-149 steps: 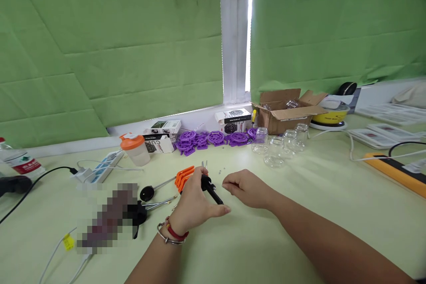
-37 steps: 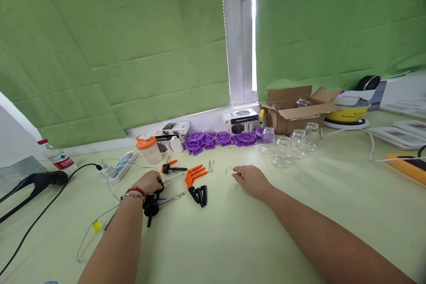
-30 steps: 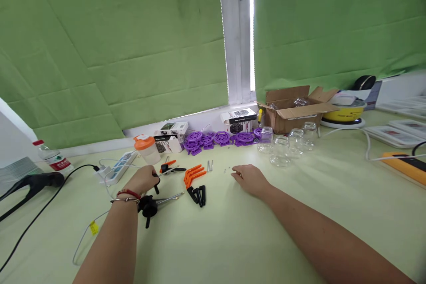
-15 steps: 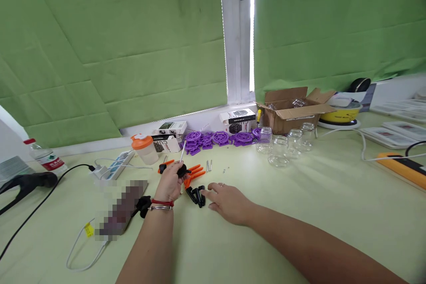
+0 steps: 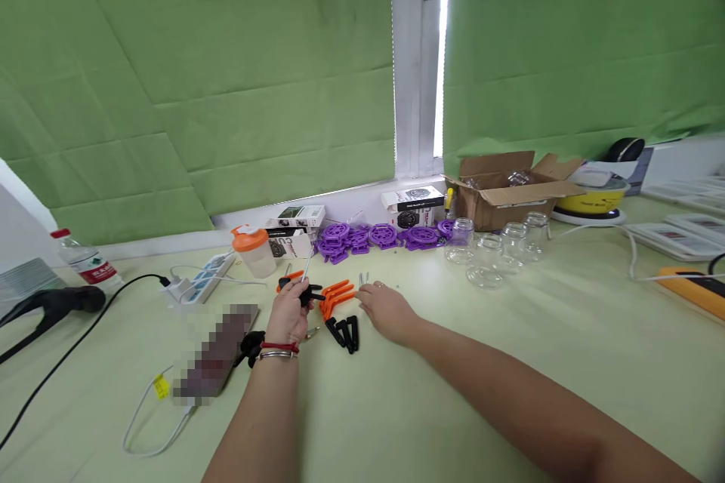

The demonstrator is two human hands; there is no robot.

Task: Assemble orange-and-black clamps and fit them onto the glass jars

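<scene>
My left hand (image 5: pixel 286 315) is closed around a black plastic part (image 5: pixel 306 294). A thin metal rod (image 5: pixel 306 267) rises from the same grip, and a pointed metal tip (image 5: pixel 313 333) shows below the fingers. Whether these belong to one piece I cannot tell. My right hand (image 5: pixel 390 311) reaches forward with fingers stretched out, its fingertips beside the orange plastic pieces (image 5: pixel 335 299) and just in front of some silver pins (image 5: pixel 363 279). Contact with the pins is unclear. Between my hands lie several black V-shaped pieces (image 5: pixel 345 333). Another orange piece (image 5: pixel 288 279) sits partly behind the left hand.
Purple plastic parts (image 5: pixel 384 235) line the back wall, near small printed boxes (image 5: pixel 417 199). Glass jars (image 5: pixel 485 264) and a cardboard box (image 5: pixel 498 204) stand right. At left are a shaker bottle (image 5: pixel 257 256), power strip (image 5: pixel 211 279), cables and a blurred flat device (image 5: pixel 218 355).
My right hand has moved forward, away from the black pieces and up to the orange pieces and pins. My left hand keeps its grip. The whole view has shifted slightly.
</scene>
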